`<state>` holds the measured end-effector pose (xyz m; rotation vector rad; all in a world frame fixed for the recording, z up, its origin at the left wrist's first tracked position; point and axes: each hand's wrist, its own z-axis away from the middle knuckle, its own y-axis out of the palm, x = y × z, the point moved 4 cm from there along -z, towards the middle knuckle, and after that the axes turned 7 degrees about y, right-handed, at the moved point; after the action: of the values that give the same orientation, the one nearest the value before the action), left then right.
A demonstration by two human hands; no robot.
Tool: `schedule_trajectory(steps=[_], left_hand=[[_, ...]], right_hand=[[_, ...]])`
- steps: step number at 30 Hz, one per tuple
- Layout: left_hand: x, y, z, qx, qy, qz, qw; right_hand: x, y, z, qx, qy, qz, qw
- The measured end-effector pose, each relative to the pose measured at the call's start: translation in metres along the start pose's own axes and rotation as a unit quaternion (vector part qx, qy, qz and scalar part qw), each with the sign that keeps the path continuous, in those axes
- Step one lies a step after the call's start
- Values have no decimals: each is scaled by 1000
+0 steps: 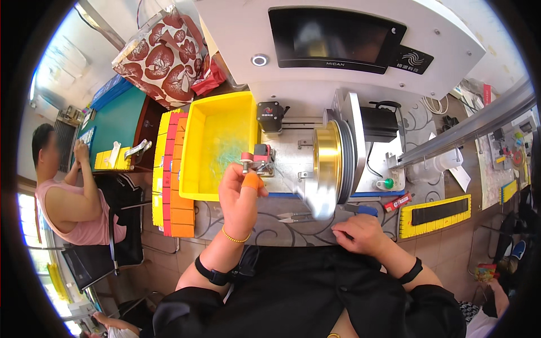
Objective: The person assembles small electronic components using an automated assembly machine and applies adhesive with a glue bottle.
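My left hand (pixel 239 197), an orange cover on one finger, is raised at a small red and black clamp fixture (pixel 262 160) on the machine's metal bed. Its fingers are pinched together by a small metal knob; whatever lies between them is too small to make out. To the right of the fixture stands a gold drum (pixel 327 149) with a dark grey ribbed rim. A whitish blur covers the drum's lower end. My right hand (pixel 363 234) rests at the table's front edge, fingers curled in a loose fist, with nothing visible in it. A blue-ended tool (pixel 367 210) lies just beyond it.
A yellow bin (pixel 205 110) with fine greenish strands stands left, beside orange, red and yellow strips (pixel 183 211). Tweezers (pixel 296 217), a red tube (pixel 398 201) and a yellow board (pixel 437 215) lie along the front. A person (pixel 73 191) sits far left.
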<state>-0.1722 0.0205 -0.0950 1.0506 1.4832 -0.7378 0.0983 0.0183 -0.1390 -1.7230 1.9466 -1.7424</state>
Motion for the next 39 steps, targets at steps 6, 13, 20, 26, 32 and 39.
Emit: schedule_trajectory(steps=[6,13,20,26,32,39], left_hand=[[-2,-3,-1,1,-2,4,1000],[6,-5,0,15,-39,62,997],[7,0,-1,31,-60,66,996],[8,-2,-2,36,-61,74,995],[8,-2,-4,41,-62,80,994],[9,1,-2,23,-59,89,994]], right_hand=[[-1,-1,-3,5,2,-2,1000],[6,-2,-7,-4,17,14,1000],[6,0,-3,-9,12,13,1000],[6,1,-6,-21,21,12,999],[5,3,-6,-19,23,18,999],[7,2,-7,-16,26,24,999]])
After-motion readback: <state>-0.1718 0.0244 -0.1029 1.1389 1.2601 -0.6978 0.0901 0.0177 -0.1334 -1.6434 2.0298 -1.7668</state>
